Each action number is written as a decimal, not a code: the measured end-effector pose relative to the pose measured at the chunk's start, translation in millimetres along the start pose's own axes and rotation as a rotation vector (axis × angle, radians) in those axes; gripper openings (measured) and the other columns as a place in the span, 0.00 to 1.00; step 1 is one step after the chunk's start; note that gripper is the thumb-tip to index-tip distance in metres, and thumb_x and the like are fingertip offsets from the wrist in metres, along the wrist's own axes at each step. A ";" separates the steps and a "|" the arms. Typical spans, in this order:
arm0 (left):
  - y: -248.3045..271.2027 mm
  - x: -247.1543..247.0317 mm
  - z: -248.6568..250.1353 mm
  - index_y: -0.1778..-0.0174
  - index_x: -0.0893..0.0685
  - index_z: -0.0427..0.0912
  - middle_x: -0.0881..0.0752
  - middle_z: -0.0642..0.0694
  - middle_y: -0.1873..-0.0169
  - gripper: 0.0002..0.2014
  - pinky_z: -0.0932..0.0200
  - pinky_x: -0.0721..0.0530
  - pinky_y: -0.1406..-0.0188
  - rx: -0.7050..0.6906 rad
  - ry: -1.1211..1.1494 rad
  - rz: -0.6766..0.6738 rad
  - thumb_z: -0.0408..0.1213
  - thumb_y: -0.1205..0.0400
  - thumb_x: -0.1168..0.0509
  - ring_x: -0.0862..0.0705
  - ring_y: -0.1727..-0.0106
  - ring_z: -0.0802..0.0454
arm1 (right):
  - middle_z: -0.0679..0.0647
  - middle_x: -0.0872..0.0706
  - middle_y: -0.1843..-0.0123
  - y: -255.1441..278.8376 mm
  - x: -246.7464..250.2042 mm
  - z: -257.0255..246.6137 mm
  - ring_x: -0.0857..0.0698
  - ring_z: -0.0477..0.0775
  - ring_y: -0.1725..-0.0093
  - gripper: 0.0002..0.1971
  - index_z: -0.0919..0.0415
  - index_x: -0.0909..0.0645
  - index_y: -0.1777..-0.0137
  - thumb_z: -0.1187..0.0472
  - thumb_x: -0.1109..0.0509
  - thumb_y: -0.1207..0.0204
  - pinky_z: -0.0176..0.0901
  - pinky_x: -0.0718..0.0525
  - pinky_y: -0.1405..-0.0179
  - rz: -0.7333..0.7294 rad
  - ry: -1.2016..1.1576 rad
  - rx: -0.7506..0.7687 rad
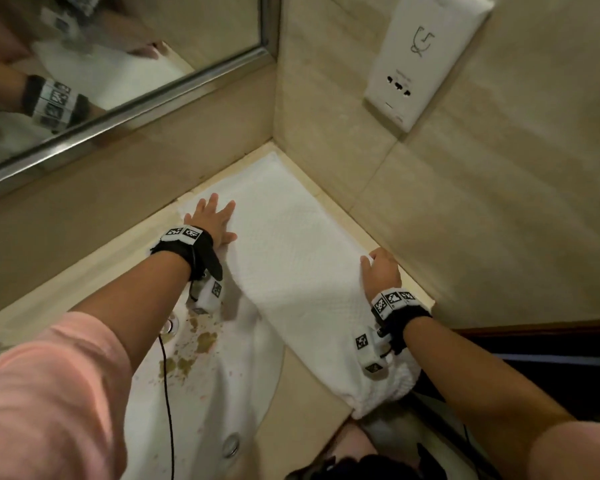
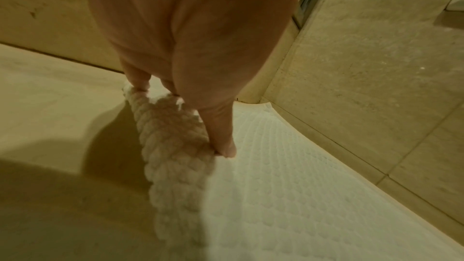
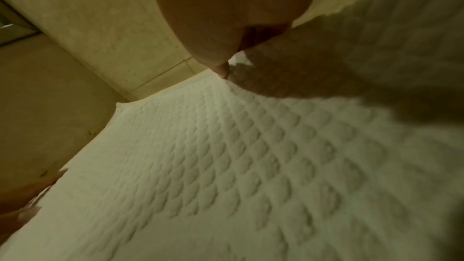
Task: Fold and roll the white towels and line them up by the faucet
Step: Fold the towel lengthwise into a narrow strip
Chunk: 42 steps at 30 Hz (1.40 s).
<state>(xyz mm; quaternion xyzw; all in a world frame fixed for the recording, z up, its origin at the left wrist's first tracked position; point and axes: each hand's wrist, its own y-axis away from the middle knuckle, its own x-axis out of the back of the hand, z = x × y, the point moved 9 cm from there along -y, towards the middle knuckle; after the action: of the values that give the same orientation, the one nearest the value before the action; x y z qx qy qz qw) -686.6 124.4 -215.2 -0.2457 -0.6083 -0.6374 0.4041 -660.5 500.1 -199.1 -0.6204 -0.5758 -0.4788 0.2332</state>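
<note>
A white textured towel (image 1: pixel 291 258) lies folded in a long strip on the beige counter (image 1: pixel 312 386). It runs from the wall corner to the front edge, and its near end hangs over. My left hand (image 1: pixel 212 216) presses flat on the towel's far left edge with fingers spread; the left wrist view shows the thumb (image 2: pixel 223 142) straight on the towel (image 2: pixel 288 176) beside its thick folded edge. My right hand (image 1: pixel 381 268) grips the towel's right edge near the side wall. In the right wrist view a fold of the towel (image 3: pixel 364 37) is lifted under that hand (image 3: pixel 226 17).
Beige tiled walls meet at the corner (image 1: pixel 274 143) just beyond the towel. A mirror (image 1: pixel 118 64) hangs at the upper left and a white socket plate (image 1: pixel 423 60) at the upper right. Left of the towel is a white stained basin area (image 1: pixel 194 358) with metal fittings.
</note>
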 end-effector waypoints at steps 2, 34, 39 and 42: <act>0.6 3.4 2.9 0.16 0.54 0.55 0.61 0.44 0.16 0.37 0.35 0.50 0.19 0.005 0.009 0.022 0.47 0.16 0.38 0.59 0.16 0.39 | 0.65 0.18 0.39 3.1 3.6 7.9 0.20 0.63 0.41 0.13 0.69 0.23 0.40 0.59 0.39 0.17 0.43 0.25 0.48 0.008 -0.035 -0.011; 51.6 -35.2 126.0 0.41 0.25 0.30 0.29 0.32 0.34 0.14 0.44 0.29 0.31 -0.187 0.253 0.321 0.32 0.20 0.44 0.30 0.31 0.34 | 0.65 0.17 0.41 37.1 13.8 92.4 0.19 0.65 0.41 0.17 0.67 0.22 0.41 0.55 0.43 0.19 0.46 0.25 0.47 -0.138 -0.114 -0.329; 73.8 -58.3 187.0 0.40 0.25 0.31 0.30 0.34 0.33 0.14 0.51 0.30 0.34 -0.276 0.255 0.231 0.32 0.19 0.43 0.30 0.31 0.36 | 0.64 0.16 0.42 60.2 20.3 120.9 0.21 0.64 0.39 0.14 0.67 0.22 0.42 0.57 0.39 0.17 0.46 0.24 0.44 -0.028 -0.192 -0.293; 86.3 -75.3 211.5 0.25 0.33 0.34 0.43 0.34 0.21 0.23 0.51 0.39 0.22 -0.304 0.155 0.164 0.37 0.16 0.43 0.43 0.20 0.38 | 0.64 0.17 0.38 70.0 26.2 132.5 0.27 0.66 0.33 0.15 0.67 0.21 0.39 0.57 0.40 0.17 0.49 0.28 0.35 -0.007 -0.154 -0.270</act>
<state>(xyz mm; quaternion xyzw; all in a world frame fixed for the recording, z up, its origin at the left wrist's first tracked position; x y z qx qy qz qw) -612.5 352.5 -196.6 -0.3028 -0.4498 -0.7040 0.4588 -555.0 608.4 -215.5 -0.6789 -0.5247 -0.5036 0.1010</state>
